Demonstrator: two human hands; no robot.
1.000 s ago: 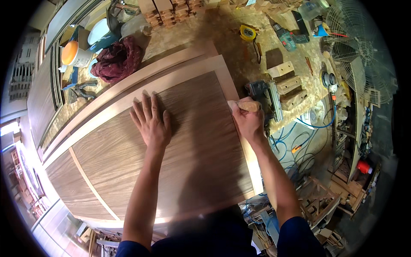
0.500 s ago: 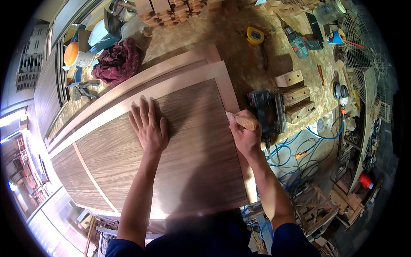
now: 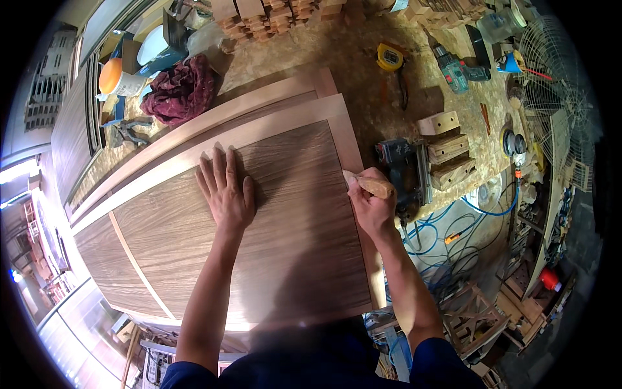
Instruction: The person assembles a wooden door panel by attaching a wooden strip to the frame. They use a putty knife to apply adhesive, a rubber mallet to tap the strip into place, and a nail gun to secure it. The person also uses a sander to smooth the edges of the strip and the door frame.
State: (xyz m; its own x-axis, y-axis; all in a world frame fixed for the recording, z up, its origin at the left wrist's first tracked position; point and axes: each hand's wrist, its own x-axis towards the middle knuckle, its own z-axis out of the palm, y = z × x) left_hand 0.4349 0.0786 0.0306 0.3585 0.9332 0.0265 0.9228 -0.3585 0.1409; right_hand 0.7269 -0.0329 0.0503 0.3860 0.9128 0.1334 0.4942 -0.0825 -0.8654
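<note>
A wood-grain panel door [image 3: 298, 214] with a pale wooden frame [image 3: 345, 133] lies flat before me. My left hand [image 3: 225, 194] rests palm down near its far edge, fingers stretched and slightly apart, holding nothing. At the right side of the frame, my right hand [image 3: 372, 207] is closed round a wooden-handled tool [image 3: 379, 188]. The tool's flat pale tip touches the seam between panel and frame; its exact kind cannot be made out. Beneath the door's far side shows a second framed panel [image 3: 259, 107].
Right of the door are a jigsaw [image 3: 396, 155], drilled wooden blocks [image 3: 448, 148], a yellow tape measure [image 3: 390, 58] and a cordless drill [image 3: 451, 70]. A maroon cloth [image 3: 178, 91] lies far left, with pliers [image 3: 131, 133] nearby. Blue hoses [image 3: 427, 230] coil on the floor at right.
Almost nothing differs. Both hands keep their places on the door and the tool stays at the seam; the view has shifted very slightly.
</note>
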